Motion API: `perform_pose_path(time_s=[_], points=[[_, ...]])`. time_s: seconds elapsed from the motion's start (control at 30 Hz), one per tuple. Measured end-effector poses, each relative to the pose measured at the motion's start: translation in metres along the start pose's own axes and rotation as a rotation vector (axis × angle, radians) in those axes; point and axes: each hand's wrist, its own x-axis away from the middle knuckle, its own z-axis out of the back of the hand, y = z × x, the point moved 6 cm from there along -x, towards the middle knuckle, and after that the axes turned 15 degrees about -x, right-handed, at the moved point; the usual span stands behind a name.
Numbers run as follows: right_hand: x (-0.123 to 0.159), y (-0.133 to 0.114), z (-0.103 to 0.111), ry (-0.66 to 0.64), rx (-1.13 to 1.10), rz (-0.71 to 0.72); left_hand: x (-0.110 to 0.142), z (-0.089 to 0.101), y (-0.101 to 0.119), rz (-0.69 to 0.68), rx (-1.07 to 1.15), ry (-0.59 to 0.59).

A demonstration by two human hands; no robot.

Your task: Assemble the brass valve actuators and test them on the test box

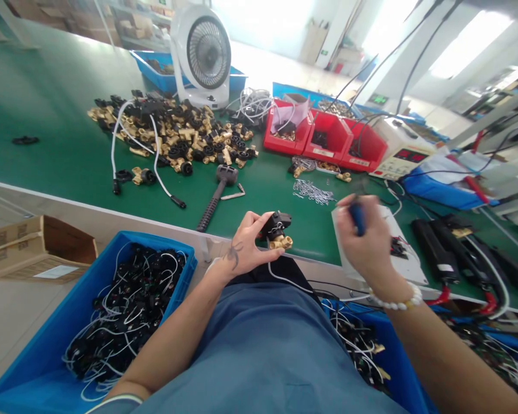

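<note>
My left hand (251,242) grips a brass valve with a black housing (277,229) at the table's front edge, thumb and fingers on either side. A white cable (285,278) hangs down from near the valve. To the right, my right hand (368,238) is closed around a blue-handled tool (357,217), raised above a white board (403,265). Motion blurs this hand, and the tool's working end cannot be made out. Small bent metal clips (313,192) lie in a heap beyond my hands. A black hammer (218,195) rests left of them, beside a small metal piece (235,194).
Brass and black fittings (185,135) are piled at the back left, before a white fan (205,54). Red bins (323,150) and a power supply (403,150) stand at the back. Black electric drivers (435,253) lie right. Blue crates (183,282) with cabled parts sit below the table.
</note>
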Motion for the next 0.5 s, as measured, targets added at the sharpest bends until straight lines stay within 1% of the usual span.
perform_pose_path(time_s=[0.03,0.07,0.1,0.13,0.17,0.23,0.27,0.3,0.33,0.4,0.43,0.47,0.5], points=[[0.002,0.001,-0.012,-0.184,0.067,-0.019,0.0,0.0,0.0,0.0,0.001,0.0],[0.004,0.002,-0.021,-0.334,0.13,-0.026,0.0,0.0,0.0,0.001,0.003,0.001],[0.005,0.001,-0.025,-0.422,0.161,-0.022,0.0,0.0,0.0,0.001,0.004,0.003],[0.003,-0.002,-0.022,-0.389,0.165,0.003,0.0,0.0,0.0,0.001,0.006,0.004],[-0.001,-0.007,-0.014,-0.262,0.142,0.041,0.001,0.0,0.0,0.001,0.006,0.004],[-0.004,-0.014,0.009,0.097,0.069,0.11,0.0,0.0,0.001,-0.003,0.004,0.002],[-0.002,-0.014,0.015,0.211,0.048,0.122,0.0,0.0,0.002,-0.005,0.002,0.002],[-0.002,-0.012,0.014,0.215,0.051,0.116,0.0,0.0,0.002,-0.006,0.0,0.001],[-0.002,-0.009,0.007,0.11,0.08,0.092,0.0,0.0,0.001,-0.007,-0.001,0.0],[0.001,0.002,-0.015,-0.28,0.186,0.028,0.001,0.0,0.0,-0.006,0.001,0.0],[0.003,0.007,-0.022,-0.424,0.228,0.01,0.001,0.0,0.0,-0.005,0.002,0.0],[0.003,0.009,-0.022,-0.465,0.245,0.008,0.001,0.0,-0.001,-0.005,0.004,0.001],[0.0,0.008,-0.016,-0.388,0.237,0.017,0.002,0.0,-0.001,-0.006,0.004,0.002]])
